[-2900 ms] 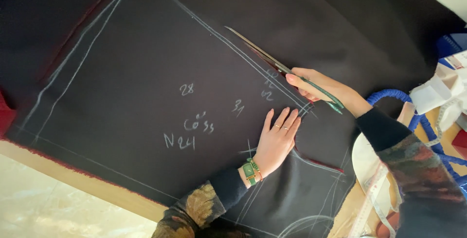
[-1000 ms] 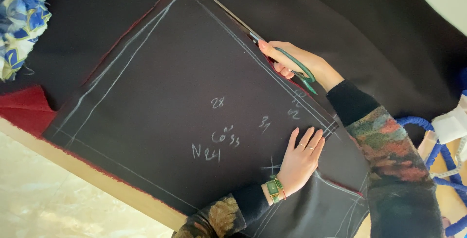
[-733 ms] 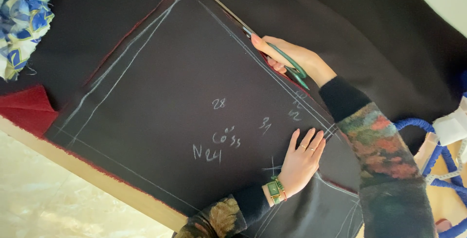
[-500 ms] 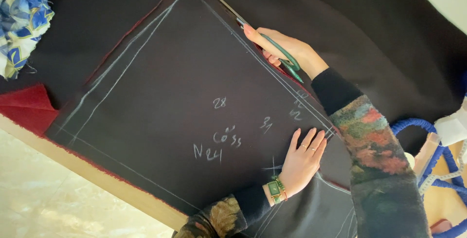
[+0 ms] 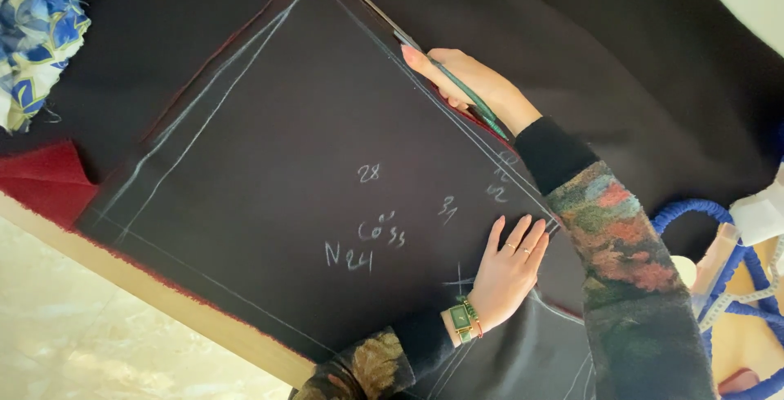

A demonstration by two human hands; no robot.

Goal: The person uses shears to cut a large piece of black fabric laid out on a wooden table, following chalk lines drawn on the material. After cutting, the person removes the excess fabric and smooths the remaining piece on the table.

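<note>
the right hand [image 5: 469, 81] has carried the scissors [image 5: 408, 40] farther up the chalk line, fingers closed through the green handles, while the left hand [image 5: 506, 273] lies open and flat, pinning the black fabric [image 5: 286, 163] on the table [image 5: 163, 306].

The left hand [image 5: 506, 273] lies flat, palm down, fingers [image 5: 523, 236] stretched straight and slightly fanned, pointing away from the body. Two of those fingers wear thin rings, and the wrist carries a small green-faced watch with a bracelet beside it. Its forearm, in a dark sleeve with a yellowish patterned cuff, bends in from the lower edge of view. The right hand [image 5: 465, 81] is closed in a grip, thumb forward, knuckles up. Its arm, in a dark cuff and mottled multicoloured sleeve, reaches diagonally forward, crossing just beyond the left hand.
</note>
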